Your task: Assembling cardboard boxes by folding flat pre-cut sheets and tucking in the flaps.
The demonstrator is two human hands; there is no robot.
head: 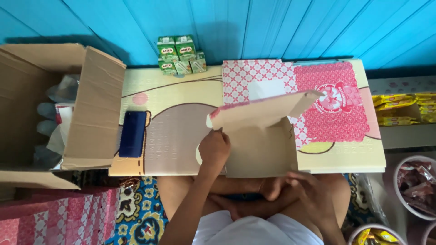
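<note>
At frame centre, the left hand pinches the raised flap of a flat pink-patterned carton blank lying on the low table. The right hand, fingers loosely curled, steadies its near edge. An uneven pull could probably crease the flap crooked.

Open carton cut off left; its contents unclear.

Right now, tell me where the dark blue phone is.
In the head view the dark blue phone lies flat on the left part of the patterned low table, beside the open cardboard box's flap and left of the person's left hand.
</note>
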